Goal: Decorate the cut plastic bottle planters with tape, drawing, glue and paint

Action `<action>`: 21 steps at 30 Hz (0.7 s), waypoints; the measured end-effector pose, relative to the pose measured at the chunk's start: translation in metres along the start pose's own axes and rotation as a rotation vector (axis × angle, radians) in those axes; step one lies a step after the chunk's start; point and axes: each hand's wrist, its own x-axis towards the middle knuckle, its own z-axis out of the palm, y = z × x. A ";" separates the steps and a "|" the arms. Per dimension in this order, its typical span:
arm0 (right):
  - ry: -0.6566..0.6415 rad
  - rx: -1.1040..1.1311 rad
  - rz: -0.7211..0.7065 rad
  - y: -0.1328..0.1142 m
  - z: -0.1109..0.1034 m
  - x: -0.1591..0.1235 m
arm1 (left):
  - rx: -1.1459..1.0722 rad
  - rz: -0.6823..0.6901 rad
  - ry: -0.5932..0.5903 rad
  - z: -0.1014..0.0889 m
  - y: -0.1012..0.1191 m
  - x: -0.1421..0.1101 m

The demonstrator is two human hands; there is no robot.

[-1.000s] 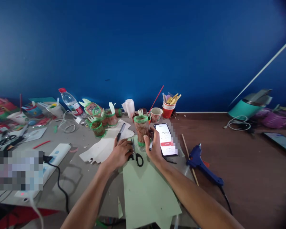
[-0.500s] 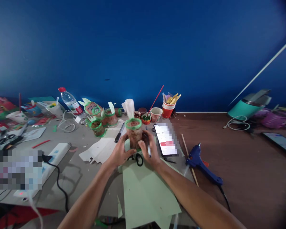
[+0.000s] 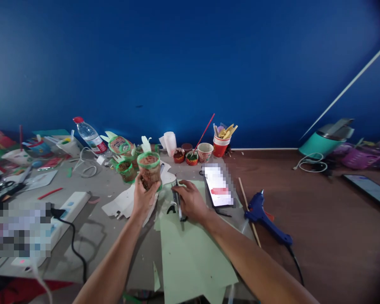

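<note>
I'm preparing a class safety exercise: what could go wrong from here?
The left hand holds a green-rimmed cup close to a shorter cup, which it might knock over. The right hand is close to the scissors and might get nicked. A red stick leans from a small cup; a bump might tip both.
</note>
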 end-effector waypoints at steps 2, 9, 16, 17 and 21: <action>-0.093 -0.060 0.001 -0.003 0.003 -0.001 | 0.017 -0.009 0.001 0.002 0.001 -0.001; -0.136 -0.106 0.178 -0.002 -0.001 0.001 | -0.081 -0.037 -0.035 0.003 -0.005 -0.001; -0.230 -0.219 0.132 -0.003 -0.007 0.006 | -0.004 -0.014 -0.021 0.006 -0.001 -0.002; -0.239 -0.240 0.116 -0.004 -0.008 0.007 | 0.020 -0.014 -0.016 0.007 0.000 -0.002; -0.288 -0.327 0.064 -0.010 -0.010 0.010 | 0.003 0.002 -0.016 0.005 -0.003 0.000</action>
